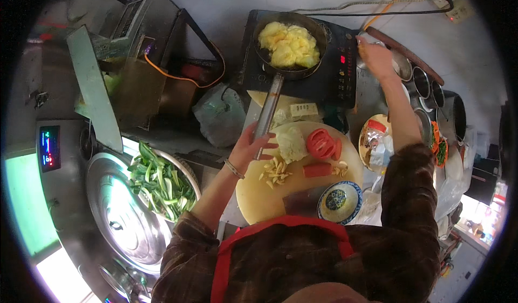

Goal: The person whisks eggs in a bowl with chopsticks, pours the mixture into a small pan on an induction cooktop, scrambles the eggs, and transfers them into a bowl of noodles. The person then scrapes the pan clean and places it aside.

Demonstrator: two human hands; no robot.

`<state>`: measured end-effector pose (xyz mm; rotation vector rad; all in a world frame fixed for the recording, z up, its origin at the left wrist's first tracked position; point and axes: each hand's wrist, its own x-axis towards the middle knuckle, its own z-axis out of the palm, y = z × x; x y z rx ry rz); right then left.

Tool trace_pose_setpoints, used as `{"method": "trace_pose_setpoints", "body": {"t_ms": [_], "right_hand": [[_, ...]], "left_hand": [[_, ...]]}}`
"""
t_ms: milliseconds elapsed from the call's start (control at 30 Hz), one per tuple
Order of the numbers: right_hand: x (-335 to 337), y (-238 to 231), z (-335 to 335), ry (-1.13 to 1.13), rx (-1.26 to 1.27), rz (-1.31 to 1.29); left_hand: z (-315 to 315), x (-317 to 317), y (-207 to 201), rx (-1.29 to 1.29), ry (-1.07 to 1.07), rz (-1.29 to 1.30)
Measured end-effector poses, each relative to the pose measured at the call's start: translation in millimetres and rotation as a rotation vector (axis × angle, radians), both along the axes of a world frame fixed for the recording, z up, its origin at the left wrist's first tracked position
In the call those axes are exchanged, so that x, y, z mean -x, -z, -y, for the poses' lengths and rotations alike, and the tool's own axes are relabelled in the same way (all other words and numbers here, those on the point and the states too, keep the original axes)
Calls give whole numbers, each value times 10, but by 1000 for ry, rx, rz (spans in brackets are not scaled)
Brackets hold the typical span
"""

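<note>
Head, left hand at handle, right hand outstretched

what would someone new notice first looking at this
Probably the fluffy yellow food in the dark pan on the black cooktop at top centre, with the left hand on the pan's handle. Just below, the cut red tomato stands out on the pale cutting board, and a heap of green leaves sits to the left, beside a shiny round metal lid.
</note>
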<state>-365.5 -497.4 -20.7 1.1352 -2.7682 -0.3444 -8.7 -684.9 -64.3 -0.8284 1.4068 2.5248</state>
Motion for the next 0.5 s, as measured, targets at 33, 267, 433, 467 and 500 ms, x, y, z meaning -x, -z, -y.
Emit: {"method": "trace_pose_setpoints", "body": {"t_ms": [33,267,433,467,500], "right_hand": [[88,162,118,28,-71,27],[644,962,321,149,-89,65],[445,711,202,125,-55,87],[429,626,117,85,-58,43],[392,547,32,45,-62,-1]], "left_hand": [[12,49,-12,-41,27,24],[-52,104,89,-53,32,45],[-102,88,90,-61,-9,7],[-112,58,92,-64,-10,-5],[-125,23,79,-68,-11,-17]]}}
